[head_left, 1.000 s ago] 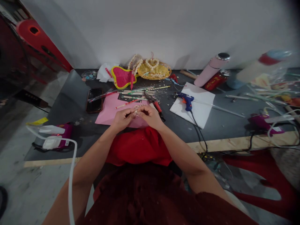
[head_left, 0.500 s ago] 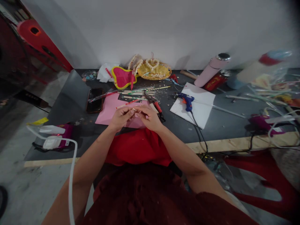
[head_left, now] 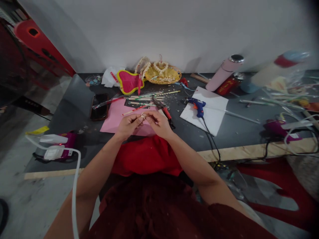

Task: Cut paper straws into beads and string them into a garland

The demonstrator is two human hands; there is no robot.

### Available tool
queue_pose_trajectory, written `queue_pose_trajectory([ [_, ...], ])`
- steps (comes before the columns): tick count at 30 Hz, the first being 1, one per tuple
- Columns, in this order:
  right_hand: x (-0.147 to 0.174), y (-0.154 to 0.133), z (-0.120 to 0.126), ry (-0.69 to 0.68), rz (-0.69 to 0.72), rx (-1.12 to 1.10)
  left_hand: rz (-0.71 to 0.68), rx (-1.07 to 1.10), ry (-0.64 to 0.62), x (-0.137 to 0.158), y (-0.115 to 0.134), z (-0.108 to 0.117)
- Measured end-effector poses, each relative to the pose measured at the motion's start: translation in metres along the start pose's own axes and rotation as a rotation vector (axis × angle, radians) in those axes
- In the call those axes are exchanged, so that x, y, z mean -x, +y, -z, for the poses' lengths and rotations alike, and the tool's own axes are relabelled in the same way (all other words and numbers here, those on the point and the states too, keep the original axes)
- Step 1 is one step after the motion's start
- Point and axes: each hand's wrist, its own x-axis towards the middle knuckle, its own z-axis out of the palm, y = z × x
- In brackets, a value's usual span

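Can make out red cloth (head_left: pixel 147 154) just on the near side of the hands, fading into shadow below. Pinching a small pale beaded piece (head_left: pixel 143 116) between left hand (head_left: pixel 128 126) and right hand (head_left: pixel 158 124), thumbs and forefingers nearly closed on it, other fingers curled. Can see only a sliver, midway between the fingertips; cannot tell its full shape. Find beneath and beyond the hands a pink sheet (head_left: pixel 109 121), partly covered by them. Notice pliers (head_left: pixel 166 113) just beyond the right hand, near overlapping thin strips (head_left: pixel 143 99), hard to separate. Left of the hands, see a phone (head_left: pixel 97 114), crossed by a clear-wrapped stick. To their right, spot a blue glue gun (head_left: pixel 199 108) on a white board (head_left: pixel 216 121), trailing its cord over the near edge of the counter (head_left: pixel 191 132) and out of sight. Well beyond the hands, see a yellow basket (head_left: pixel 171 71), partly hidden by beadwork (head_left: pixel 160 67). Far right, cannot identify blurred contents around clear plastic (head_left: pixel 296 74).
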Motion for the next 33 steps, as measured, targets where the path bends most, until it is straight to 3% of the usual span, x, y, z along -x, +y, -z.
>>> queue_pose_trajectory([
  [8,-0.002,-0.002,0.004,-0.025,-0.135,-0.057,-0.061,-0.233,-0.062,0.002,-0.002,0.0],
  [15,-0.001,-0.002,0.006,-0.091,-0.126,0.01,-0.159,-0.497,-0.098,0.003,-0.004,0.001],
  [20,-0.001,0.002,0.005,-0.099,-0.144,0.014,-0.168,-0.548,-0.107,0.003,-0.005,0.001],
  [28,-0.004,0.007,0.002,-0.007,-0.304,-0.111,-0.199,-0.612,0.08,0.004,-0.006,-0.003],
  [33,-0.004,0.005,0.001,-0.012,-0.352,-0.178,-0.305,-0.665,0.143,0.006,-0.005,-0.004],
])
